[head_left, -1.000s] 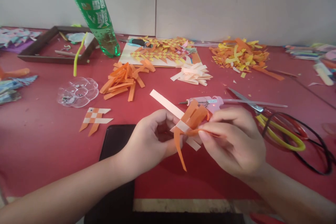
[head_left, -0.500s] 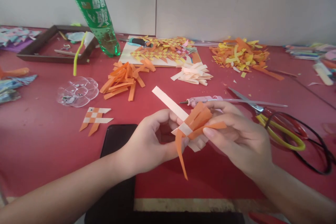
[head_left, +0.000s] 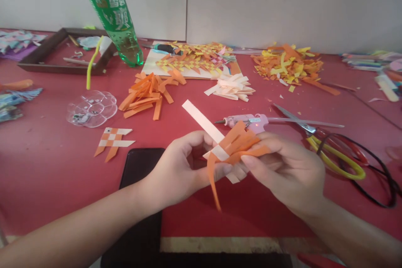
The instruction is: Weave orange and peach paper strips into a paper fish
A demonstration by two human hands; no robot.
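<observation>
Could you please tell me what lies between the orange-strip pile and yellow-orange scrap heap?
Cream paper strips lie between them, in the head view.

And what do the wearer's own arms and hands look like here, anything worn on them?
The left hand and right hand are both ungloved. The forearms are bare as far as they show, with no sleeve, watch, bracelet or clear marking in view. No ring shows on the fingers, though some are partly hidden.
</observation>
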